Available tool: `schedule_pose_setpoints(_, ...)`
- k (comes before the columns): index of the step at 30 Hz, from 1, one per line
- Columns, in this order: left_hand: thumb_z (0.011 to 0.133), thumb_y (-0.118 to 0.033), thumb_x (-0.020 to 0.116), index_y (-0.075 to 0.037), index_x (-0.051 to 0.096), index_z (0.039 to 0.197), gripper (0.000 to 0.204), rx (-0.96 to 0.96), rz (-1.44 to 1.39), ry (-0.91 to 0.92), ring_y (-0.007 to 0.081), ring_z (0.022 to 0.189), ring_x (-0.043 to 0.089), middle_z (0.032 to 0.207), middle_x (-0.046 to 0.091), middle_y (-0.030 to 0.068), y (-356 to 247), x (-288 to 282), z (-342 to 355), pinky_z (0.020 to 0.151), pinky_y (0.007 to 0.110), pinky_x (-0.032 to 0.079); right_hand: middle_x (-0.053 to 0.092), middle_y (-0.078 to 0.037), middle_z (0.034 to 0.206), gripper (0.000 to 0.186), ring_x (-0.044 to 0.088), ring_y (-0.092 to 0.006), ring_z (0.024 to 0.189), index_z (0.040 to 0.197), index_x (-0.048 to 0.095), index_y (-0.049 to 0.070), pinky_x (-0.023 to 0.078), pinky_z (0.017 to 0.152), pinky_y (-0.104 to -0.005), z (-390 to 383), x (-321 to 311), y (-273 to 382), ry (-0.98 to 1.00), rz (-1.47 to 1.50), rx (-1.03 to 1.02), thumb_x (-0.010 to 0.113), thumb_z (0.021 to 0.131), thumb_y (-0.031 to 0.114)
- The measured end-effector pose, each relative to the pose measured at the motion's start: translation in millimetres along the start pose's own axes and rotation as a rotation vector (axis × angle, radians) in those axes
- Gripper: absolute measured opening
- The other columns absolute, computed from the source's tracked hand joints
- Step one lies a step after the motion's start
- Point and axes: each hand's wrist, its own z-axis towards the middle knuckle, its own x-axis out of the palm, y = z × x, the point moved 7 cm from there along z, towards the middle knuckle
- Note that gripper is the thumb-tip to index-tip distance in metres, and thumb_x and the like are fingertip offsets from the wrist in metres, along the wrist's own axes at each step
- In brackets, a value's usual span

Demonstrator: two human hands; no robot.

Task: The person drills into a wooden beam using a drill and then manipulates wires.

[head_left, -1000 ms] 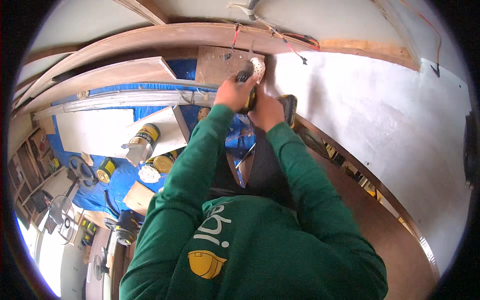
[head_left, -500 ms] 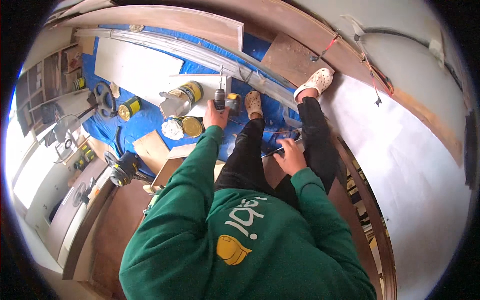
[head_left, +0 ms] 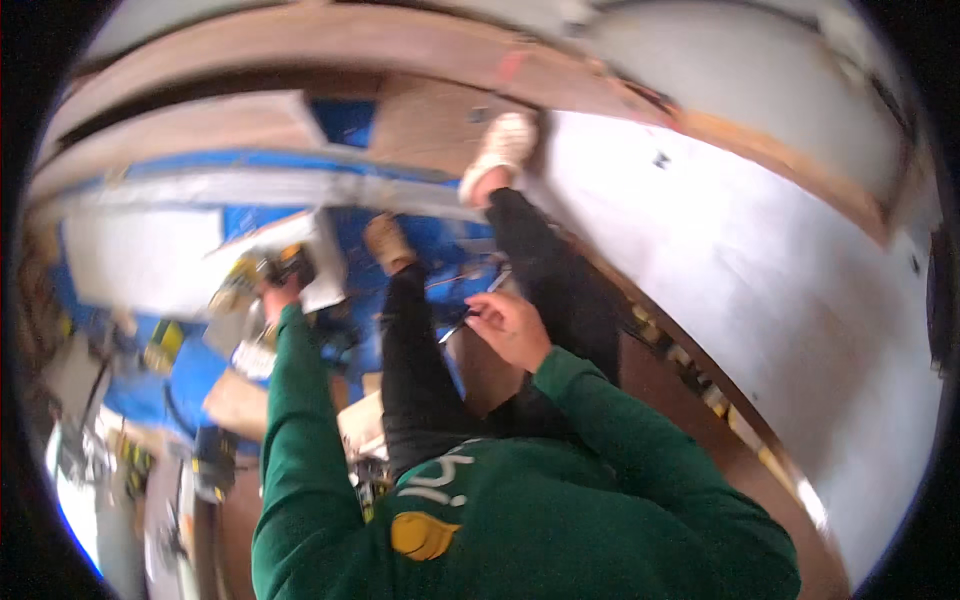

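At the far left, my left hand is closed around the handle of a cordless drill. The drill is blurred, dark with yellow parts, and is seen against a white board. My right hand is over my lap, near my right thigh, thumb and fingers drawn together. Something small and dark shows at its fingertips, too smeared to name. A yellow-labelled can stands beside the drill, and a crumpled white wad lies below it.
Blue sheeting covers the floor, with a large white panel and long plastic-wrapped strips on it. A brown board lies ahead of my feet. A broad white surface spans the right. Another can stands left.
My view has swung right, so the scene has shifted left and blurred. The drill stays in my left hand. My right hand's fingers have come together from a spread pose.
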Motion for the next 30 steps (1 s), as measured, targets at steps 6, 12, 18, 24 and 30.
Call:
schedule_pose_setpoints(6,0.086,-0.058,0.071,0.003,0.036,0.146,0.093,0.133,0.144,-0.055,0.0467,0.119,0.063,0.128,0.065,0.0317,-39,26,-15,0.102,0.052,0.050,0.074,-0.013,0.095,0.011,0.072,-0.0270,0.086,0.098,0.075,0.004,0.056,0.077,-0.0374,3,-190,113,-0.680,-0.273,-0.365,0.071,0.093,0.012)
schedule_pose_setpoints(12,0.089,-0.051,0.071,0.005,0.045,0.140,0.081,0.265,0.071,-0.165,0.0458,0.118,0.063,0.134,0.061,0.0290,-125,-35,-70,0.099,0.052,0.050,0.077,-0.013,0.085,0.027,0.074,-0.0241,0.075,0.099,0.080,0.005,0.057,0.072,-0.0337,46,-342,119,-1.004,-0.502,-0.102,0.073,0.090,0.030)
schedule_pose_setpoints(18,0.099,-0.036,0.060,-0.005,0.073,0.118,0.039,0.860,-0.487,0.166,0.0360,0.109,0.070,0.116,0.073,0.0209,-379,-108,-258,0.095,0.042,0.052,0.078,-0.014,0.085,0.030,0.075,-0.0259,0.076,0.093,0.081,0.007,0.058,0.075,-0.0362,133,-333,38,-0.629,-0.346,0.156,0.085,0.072,0.028)
schedule_pose_setpoints(24,0.100,-0.020,0.055,0.004,0.070,0.120,0.034,1.310,-0.451,0.246,0.0239,0.093,0.074,0.112,0.075,0.0173,-615,-69,-369,0.083,0.036,0.057,0.078,-0.014,0.090,0.030,0.075,-0.0290,0.082,0.098,0.082,0.010,0.058,0.078,-0.0364,158,-280,41,-0.684,-0.224,0.028,0.080,0.077,0.030)
schedule_pose_setpoints(30,0.103,-0.030,0.058,0.004,0.076,0.097,0.039,0.773,-0.938,0.664,0.0171,0.068,0.067,0.075,0.073,0.0114,-640,-64,-401,0.068,0.036,0.054,0.078,-0.014,0.092,0.028,0.076,-0.0296,0.082,0.103,0.081,0.010,0.058,0.080,-0.0371,160,-315,18,-0.592,-0.350,-0.039,0.072,0.084,0.028)
